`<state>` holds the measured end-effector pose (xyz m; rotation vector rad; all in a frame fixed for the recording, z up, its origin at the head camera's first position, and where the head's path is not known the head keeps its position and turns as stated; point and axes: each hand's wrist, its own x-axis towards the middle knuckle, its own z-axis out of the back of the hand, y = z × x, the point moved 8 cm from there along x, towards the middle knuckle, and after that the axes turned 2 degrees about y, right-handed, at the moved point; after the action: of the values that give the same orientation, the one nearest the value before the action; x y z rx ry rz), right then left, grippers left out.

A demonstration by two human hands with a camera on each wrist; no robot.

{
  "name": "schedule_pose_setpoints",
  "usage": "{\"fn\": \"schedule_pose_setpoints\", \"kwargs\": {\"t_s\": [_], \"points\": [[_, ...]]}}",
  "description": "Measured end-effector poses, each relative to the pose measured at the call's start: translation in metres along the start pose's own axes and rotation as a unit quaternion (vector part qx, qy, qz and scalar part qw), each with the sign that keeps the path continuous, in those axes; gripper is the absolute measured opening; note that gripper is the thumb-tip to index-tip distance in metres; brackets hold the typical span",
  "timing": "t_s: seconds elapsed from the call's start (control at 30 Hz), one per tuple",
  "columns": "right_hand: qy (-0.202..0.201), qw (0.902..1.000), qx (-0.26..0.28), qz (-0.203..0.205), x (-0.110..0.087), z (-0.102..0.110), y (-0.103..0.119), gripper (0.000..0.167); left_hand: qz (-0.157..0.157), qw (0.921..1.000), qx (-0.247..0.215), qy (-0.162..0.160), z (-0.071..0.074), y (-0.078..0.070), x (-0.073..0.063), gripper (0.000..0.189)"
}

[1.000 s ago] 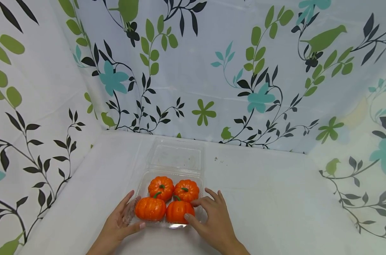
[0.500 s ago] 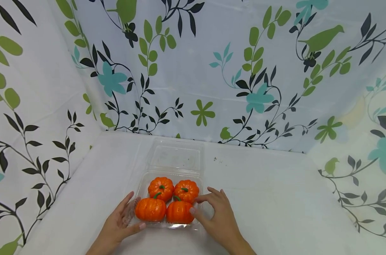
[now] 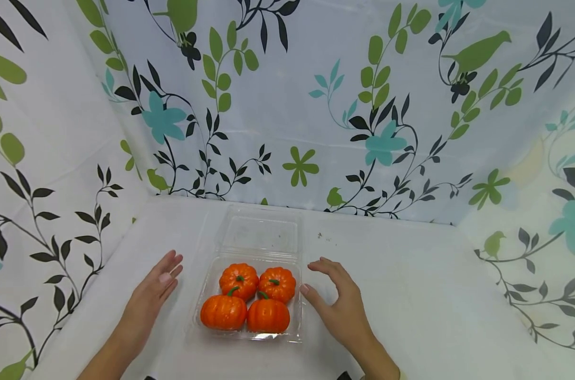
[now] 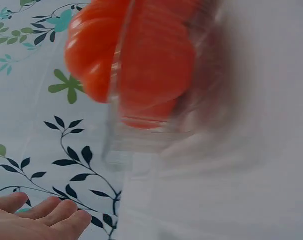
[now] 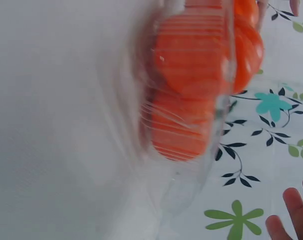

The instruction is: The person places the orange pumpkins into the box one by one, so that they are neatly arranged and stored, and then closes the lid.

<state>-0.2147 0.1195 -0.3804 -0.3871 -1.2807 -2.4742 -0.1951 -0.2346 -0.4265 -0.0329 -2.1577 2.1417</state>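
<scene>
Several small orange pumpkins (image 3: 224,312) with green stems sit in two rows inside a clear plastic clamshell container (image 3: 294,333). Its lid (image 3: 261,232) lies folded back, away from me. To the left of the container, my left hand (image 3: 147,295) is held apart from it with fingers extended. My right hand (image 3: 339,303) is just right of the container, thumb and forefinger spread with nothing between them. Through the container's ribbed side wall (image 4: 151,90), the left wrist view shows pumpkins close up. Fingertips (image 5: 294,202) of the right hand appear at that wrist view's lower right corner.
The container rests on a white-covered table (image 3: 411,295). A white curtain (image 3: 287,105) printed with leaves, birds and flowers rises behind and on both sides. Small dark specks (image 3: 326,238) dot the cloth right of the lid.
My left hand has left the container's left side and moved away left. My right hand has drawn back from the front right pumpkin. The pumpkins and container stay in place.
</scene>
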Motion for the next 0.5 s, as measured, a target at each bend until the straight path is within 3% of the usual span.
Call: {"fn": "schedule_pose_setpoints", "kwargs": {"t_s": [0.17, 0.27, 0.37, 0.5], "points": [[-0.023, 0.9977, 0.033, 0.054, 0.014, 0.017, 0.013, 0.048, -0.090, 0.9955, -0.021, 0.023, 0.005, -0.045, 0.015, 0.057], [-0.024, 0.9940, 0.082, 0.068, 0.024, 0.024, 0.019, 0.049, -0.129, 0.9895, -0.053, 0.038, 0.005, -0.068, 0.024, 0.058], [-0.021, 0.9855, 0.155, 0.067, 0.035, 0.028, 0.019, 0.049, -0.153, 0.9833, -0.086, 0.049, 0.004, -0.087, 0.035, 0.059], [-0.025, 0.9694, 0.240, 0.048, 0.053, 0.032, 0.013, 0.046, -0.155, 0.9774, -0.129, 0.064, 0.004, -0.099, 0.052, 0.063]]}}
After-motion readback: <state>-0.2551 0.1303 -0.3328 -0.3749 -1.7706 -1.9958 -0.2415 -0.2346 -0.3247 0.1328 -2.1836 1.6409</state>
